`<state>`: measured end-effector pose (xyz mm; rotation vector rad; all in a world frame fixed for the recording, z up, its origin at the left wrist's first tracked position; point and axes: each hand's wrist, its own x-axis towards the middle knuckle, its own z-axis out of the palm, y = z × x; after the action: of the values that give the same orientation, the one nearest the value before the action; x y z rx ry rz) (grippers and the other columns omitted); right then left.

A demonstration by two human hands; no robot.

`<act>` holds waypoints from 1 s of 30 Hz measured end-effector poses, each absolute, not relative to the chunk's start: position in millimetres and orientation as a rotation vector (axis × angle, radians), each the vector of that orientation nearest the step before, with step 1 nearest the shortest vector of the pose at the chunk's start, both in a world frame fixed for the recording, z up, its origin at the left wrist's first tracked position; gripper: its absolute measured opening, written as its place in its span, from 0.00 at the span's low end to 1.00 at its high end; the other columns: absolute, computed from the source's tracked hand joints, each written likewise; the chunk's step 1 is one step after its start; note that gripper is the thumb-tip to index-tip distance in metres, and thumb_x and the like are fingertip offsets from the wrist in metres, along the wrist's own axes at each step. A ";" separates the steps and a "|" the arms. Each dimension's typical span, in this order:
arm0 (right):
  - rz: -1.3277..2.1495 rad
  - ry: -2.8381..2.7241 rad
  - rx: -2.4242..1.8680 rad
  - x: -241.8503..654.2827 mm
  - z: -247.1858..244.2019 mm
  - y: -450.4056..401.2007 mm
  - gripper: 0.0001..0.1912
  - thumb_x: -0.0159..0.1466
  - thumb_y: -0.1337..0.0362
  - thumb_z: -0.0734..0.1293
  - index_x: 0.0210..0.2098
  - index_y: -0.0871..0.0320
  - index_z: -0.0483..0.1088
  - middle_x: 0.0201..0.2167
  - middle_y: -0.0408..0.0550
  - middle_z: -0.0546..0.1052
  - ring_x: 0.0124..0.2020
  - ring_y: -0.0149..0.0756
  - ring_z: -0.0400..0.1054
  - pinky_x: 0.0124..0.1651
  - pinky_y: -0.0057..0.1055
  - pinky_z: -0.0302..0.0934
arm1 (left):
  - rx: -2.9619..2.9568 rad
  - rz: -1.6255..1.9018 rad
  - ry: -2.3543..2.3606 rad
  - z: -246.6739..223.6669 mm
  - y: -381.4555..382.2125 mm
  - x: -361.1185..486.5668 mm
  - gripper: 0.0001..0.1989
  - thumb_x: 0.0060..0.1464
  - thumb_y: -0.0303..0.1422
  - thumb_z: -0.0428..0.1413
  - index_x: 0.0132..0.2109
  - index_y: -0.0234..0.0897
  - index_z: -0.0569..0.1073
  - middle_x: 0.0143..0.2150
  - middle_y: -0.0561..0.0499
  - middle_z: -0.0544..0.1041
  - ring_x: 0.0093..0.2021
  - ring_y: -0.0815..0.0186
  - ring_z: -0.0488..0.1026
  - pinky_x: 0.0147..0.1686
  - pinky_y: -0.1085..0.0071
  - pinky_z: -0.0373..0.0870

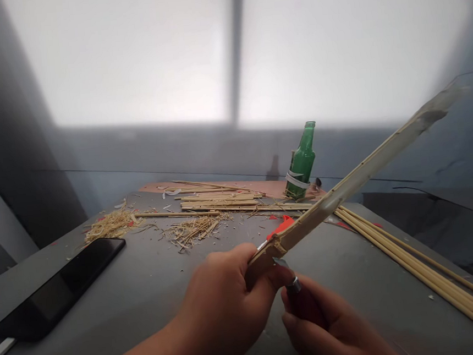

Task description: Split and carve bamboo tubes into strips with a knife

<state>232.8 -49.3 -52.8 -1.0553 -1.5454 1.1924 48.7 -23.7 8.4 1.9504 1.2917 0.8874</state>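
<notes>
A long flat wooden strip point(337, 196) slants from the centre up to the right, raised above the grey table. My left hand point(231, 302) is closed around its lower end. My right hand point(328, 324) grips the dark red handle of a small knife point(306, 303). The short metal blade rests close to the strip's underside, near a notch, just beside my left hand's fingers. Whether the blade touches the wood is hard to tell. Behind the strip, a red-orange object point(281, 226) lies on the table, partly covered.
A black phone point(59, 287) with a white plug lies at left. Wood shavings point(195, 231) and thin sticks point(222, 202) spread across the back. A green bottle point(304, 163) stands behind them. Long rods point(418, 264) lie along the right edge.
</notes>
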 end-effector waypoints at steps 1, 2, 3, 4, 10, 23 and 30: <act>1.174 -1.558 -1.052 233.2 -54.8 -48.0 0.15 0.61 0.48 0.70 0.32 0.54 0.73 0.25 0.45 0.70 0.29 0.39 0.65 0.38 0.37 0.68 | 1.947 0.884 1.292 8.3 -23.9 48.8 0.11 0.58 0.43 0.55 0.31 0.45 0.76 0.24 0.57 0.73 0.25 0.65 0.67 0.24 0.71 0.54; 1.161 -1.572 -1.048 233.6 -56.9 -46.6 0.16 0.60 0.47 0.70 0.32 0.54 0.73 0.25 0.45 0.70 0.29 0.40 0.65 0.38 0.37 0.68 | 1.943 0.882 1.292 8.2 -24.2 48.8 0.11 0.58 0.43 0.55 0.32 0.45 0.77 0.24 0.57 0.73 0.25 0.65 0.67 0.24 0.71 0.54; 1.150 -1.585 -1.044 234.0 -58.9 -45.3 0.17 0.60 0.47 0.70 0.31 0.54 0.73 0.24 0.45 0.70 0.28 0.40 0.65 0.38 0.37 0.68 | 1.940 0.880 1.291 8.0 -24.4 48.7 0.11 0.58 0.43 0.55 0.33 0.46 0.77 0.24 0.57 0.74 0.26 0.65 0.67 0.24 0.71 0.54; 1.141 -1.596 -1.042 234.4 -60.6 -44.3 0.17 0.60 0.46 0.69 0.32 0.54 0.73 0.24 0.45 0.70 0.28 0.39 0.65 0.37 0.37 0.68 | 1.939 0.879 1.290 7.6 -24.6 48.6 0.11 0.58 0.43 0.55 0.33 0.46 0.78 0.25 0.57 0.74 0.25 0.65 0.68 0.24 0.71 0.54; 1.104 -1.607 -1.049 233.9 -62.1 -45.6 0.19 0.61 0.44 0.68 0.33 0.54 0.74 0.25 0.45 0.70 0.27 0.38 0.64 0.36 0.36 0.68 | 1.946 0.893 1.297 5.6 -24.5 47.6 0.11 0.58 0.44 0.56 0.32 0.46 0.78 0.23 0.58 0.73 0.25 0.66 0.67 0.24 0.71 0.53; 1.143 -1.514 -1.097 227.8 -40.9 -54.0 0.16 0.61 0.48 0.71 0.36 0.55 0.75 0.27 0.45 0.71 0.30 0.39 0.65 0.39 0.37 0.68 | 1.965 0.875 1.307 9.5 -24.7 47.7 0.20 0.57 0.52 0.54 0.27 0.42 0.65 0.22 0.58 0.68 0.23 0.66 0.62 0.24 0.69 0.52; 1.212 -1.428 -1.130 225.8 -31.6 -56.3 0.17 0.59 0.49 0.74 0.35 0.56 0.72 0.22 0.38 0.63 0.25 0.31 0.59 0.30 0.28 0.62 | 2.043 0.913 1.148 9.6 -20.9 44.0 0.19 0.64 0.47 0.44 0.29 0.43 0.59 0.23 0.57 0.65 0.24 0.66 0.59 0.25 0.69 0.53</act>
<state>225.8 -56.3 -31.6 -1.1297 -1.4279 1.2116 44.0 -20.9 9.6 2.0435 1.1479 0.9127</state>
